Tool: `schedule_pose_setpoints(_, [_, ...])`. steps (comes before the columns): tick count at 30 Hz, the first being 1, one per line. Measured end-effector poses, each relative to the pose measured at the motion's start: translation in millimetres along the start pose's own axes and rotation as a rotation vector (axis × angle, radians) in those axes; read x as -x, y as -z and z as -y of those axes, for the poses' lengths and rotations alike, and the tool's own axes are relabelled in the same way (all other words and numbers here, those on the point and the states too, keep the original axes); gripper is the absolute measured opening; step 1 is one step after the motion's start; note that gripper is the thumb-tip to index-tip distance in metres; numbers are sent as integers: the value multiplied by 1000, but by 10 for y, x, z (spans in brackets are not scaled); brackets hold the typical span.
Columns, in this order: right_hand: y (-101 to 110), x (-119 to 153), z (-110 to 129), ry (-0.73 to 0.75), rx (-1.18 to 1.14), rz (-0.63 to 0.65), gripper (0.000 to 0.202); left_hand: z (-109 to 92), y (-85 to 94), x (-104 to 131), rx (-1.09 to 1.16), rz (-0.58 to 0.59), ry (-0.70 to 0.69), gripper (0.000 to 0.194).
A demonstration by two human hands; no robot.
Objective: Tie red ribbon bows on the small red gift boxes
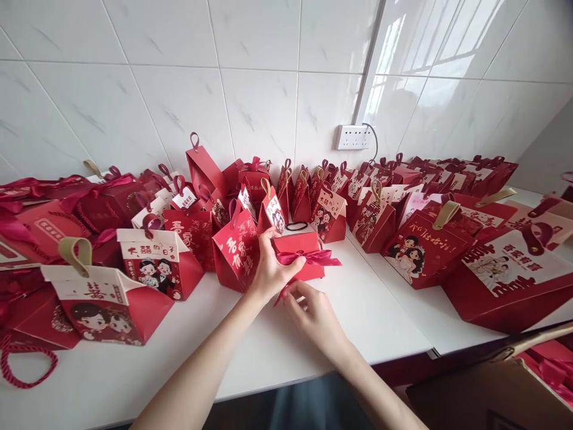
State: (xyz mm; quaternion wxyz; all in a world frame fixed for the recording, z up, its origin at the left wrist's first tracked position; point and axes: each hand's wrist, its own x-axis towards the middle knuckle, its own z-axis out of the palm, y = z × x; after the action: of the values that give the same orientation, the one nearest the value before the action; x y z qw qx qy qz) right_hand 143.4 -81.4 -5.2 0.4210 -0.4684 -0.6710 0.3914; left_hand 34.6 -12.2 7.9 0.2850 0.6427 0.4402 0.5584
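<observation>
A small red gift box (298, 242) stands near the middle of the white table, with a crimson ribbon (320, 258) tied across its front. My left hand (271, 266) is closed around the box's left side, its thumb lying over the ribbon. Low at the front, my right hand (308, 307) pinches a loose ribbon end between thumb and fingers. A dark loop shows on top of the box. Just left of my left hand is a red gift box with white lettering (239, 248). The box's left side is partly hidden by my hand.
Many red wedding gift boxes (110, 301) crowd the table (197, 352) on the left, back and right (510, 280). A power strip (353, 137) is fixed to the tiled wall. A cardboard box (474, 388) with red items stands below the table's right front edge.
</observation>
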Motion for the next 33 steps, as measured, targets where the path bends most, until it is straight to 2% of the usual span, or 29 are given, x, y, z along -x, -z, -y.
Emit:
schedule_pose_setpoints(5, [-46,56,-35,21,27,16,17,22,-17,-4,39,5,-3,53])
schedule_pose_setpoints(8, [-80,42,-56,7,77,-32,26,35,-20,-4,43,-5,-1,55])
schedule_pose_setpoints(12, [-90,35,-82,21,49,-75,28,27,-19,-5,52,-11,28,56])
schedule_pose_setpoints(24, [-84,120,-66,72,42,163,29,-6,-12,-3,6,-62,28,51])
schedule_pose_setpoints(28, [108,167,-29,200,109,304,31,-21,-4,-3,15,-46,46,50])
schedule_pose_setpoints(30, [296,147,-25,252,131,225,29,-19,-5,-6,28,-38,61,52])
schedule_pose_setpoints(33, [592,5,-64,259,247,-249,25,5,-13,-10,53,-21,64,55])
